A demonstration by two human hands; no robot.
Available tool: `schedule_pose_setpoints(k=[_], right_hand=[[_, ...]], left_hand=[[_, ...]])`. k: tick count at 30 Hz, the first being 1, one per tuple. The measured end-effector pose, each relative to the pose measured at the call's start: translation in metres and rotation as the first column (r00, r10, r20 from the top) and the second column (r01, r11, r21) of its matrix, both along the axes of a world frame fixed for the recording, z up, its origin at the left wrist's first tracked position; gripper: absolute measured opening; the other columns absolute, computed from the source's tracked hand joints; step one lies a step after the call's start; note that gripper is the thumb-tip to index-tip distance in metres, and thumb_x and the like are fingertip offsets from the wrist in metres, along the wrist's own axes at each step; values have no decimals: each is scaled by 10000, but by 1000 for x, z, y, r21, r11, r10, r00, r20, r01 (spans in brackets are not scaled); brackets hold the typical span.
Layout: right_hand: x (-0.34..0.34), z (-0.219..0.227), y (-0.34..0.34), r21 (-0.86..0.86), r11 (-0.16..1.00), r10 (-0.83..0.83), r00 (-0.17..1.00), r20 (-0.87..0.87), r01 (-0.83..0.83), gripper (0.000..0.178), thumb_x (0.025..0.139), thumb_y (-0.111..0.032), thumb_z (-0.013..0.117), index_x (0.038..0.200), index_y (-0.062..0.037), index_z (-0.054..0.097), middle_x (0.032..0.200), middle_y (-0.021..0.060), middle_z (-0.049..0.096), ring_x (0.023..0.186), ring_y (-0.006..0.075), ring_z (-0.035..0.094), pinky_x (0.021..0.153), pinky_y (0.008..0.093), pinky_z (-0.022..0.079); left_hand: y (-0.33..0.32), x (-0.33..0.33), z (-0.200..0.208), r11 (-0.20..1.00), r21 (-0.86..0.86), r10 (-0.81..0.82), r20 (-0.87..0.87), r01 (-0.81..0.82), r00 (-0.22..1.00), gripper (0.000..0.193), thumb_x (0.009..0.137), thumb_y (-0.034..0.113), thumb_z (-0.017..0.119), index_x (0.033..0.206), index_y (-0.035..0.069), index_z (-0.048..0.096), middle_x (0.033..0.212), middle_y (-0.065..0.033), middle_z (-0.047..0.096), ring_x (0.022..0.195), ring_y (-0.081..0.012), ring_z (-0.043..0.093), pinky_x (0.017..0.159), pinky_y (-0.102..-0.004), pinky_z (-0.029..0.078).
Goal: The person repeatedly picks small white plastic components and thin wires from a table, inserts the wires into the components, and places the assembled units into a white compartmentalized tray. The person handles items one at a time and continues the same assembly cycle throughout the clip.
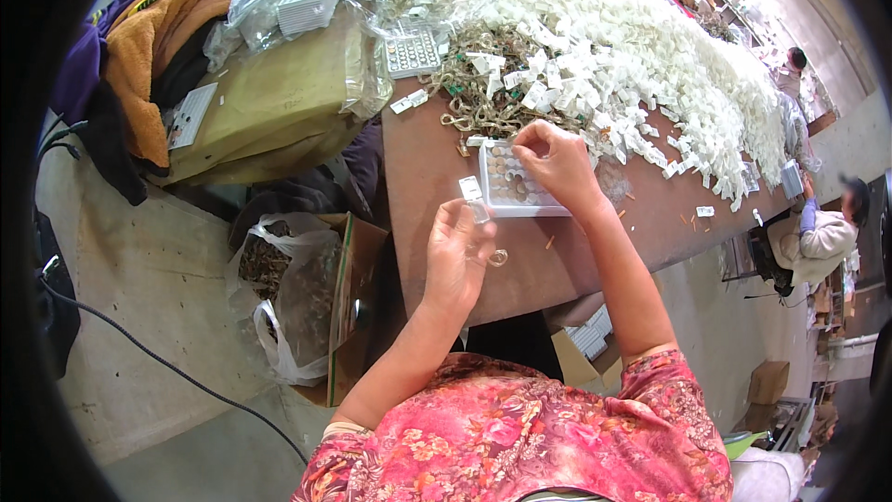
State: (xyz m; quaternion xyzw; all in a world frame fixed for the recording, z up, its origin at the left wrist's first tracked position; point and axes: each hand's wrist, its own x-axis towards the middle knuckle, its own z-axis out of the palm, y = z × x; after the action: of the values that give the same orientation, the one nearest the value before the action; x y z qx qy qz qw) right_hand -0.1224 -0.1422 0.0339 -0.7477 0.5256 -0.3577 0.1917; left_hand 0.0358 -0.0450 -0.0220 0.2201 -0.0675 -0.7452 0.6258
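My left hand (pixel 455 246) is closed on a small clear plastic packet with a white printed tag (pixel 471 190), held upright just left of the tray. A thin pale loop (pixel 498 258) hangs beside its fingers. A white tray (pixel 530 212) lies on the brown table, with rows of round cells holding small, flat round pieces. Over the tray's right part, my right hand (pixel 560 160) has thumb and fingertips brought together in a pinch. Anything between those fingertips is too small to make out. The hand hides part of the tray.
Beyond the tray lie tangled brown cords (pixel 474 84) and a large heap of white tagged packets (pixel 641 65). Another filled tray (pixel 412 54) sits at the back left. Left of the table, a plastic bag (pixel 293 316) fills a cardboard box (pixel 348 302). A co-worker (pixel 818 232) is at right.
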Motion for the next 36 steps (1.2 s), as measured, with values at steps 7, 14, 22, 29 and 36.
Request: schedule_pose_setpoints(k=[7, 14, 22, 29, 36], right_hand=[[18, 6, -27, -136, 971, 145, 940, -308, -195, 99, 804, -86, 654, 873, -37, 705, 836, 117, 663, 751, 303, 649, 700, 373, 522], [21, 0, -29, -87, 979, 135, 904, -405, -185, 95, 810, -83, 645, 864, -40, 709, 852, 129, 659, 799, 311, 649, 744, 390, 520], [14, 30, 14, 13, 984, 180, 983, -36, -180, 93, 792, -81, 692, 867, -26, 699, 832, 126, 666, 732, 264, 662, 665, 332, 525], [25, 22, 67, -145, 962, 224, 972, -71, -232, 75, 799, -88, 688, 858, -55, 657, 782, 104, 645, 671, 291, 649, 608, 347, 525], [23, 25, 71, -129, 947, 273, 950, -152, -292, 42, 792, -55, 647, 812, -55, 610, 823, 96, 614, 705, 305, 634, 595, 382, 515]], left_hand=[[0, 0, -2, 999, -51, 7, 21, -6, 1000, 158, 975, 198, 557, 1087, 97, 511, 970, -83, 632, 807, -138, 602, 656, -264, 484], [1, 1, -4, 998, -70, -5, 17, 7, 1000, 167, 966, 206, 576, 1087, 105, 522, 966, -78, 636, 816, -141, 594, 704, -284, 492], [1, 1, -5, 994, -107, -10, -10, 9, 1000, 152, 965, 187, 575, 1091, 109, 540, 956, -74, 640, 811, -144, 602, 736, -299, 502], [1, 0, -8, 990, -139, -27, 10, 28, 1000, 163, 947, 157, 601, 1090, 108, 541, 932, -53, 650, 799, -144, 630, 775, -322, 523], [3, 1, -6, 985, -169, -33, 45, 40, 998, 153, 939, 162, 616, 1064, 96, 557, 935, -37, 655, 794, -137, 630, 781, -322, 523]])
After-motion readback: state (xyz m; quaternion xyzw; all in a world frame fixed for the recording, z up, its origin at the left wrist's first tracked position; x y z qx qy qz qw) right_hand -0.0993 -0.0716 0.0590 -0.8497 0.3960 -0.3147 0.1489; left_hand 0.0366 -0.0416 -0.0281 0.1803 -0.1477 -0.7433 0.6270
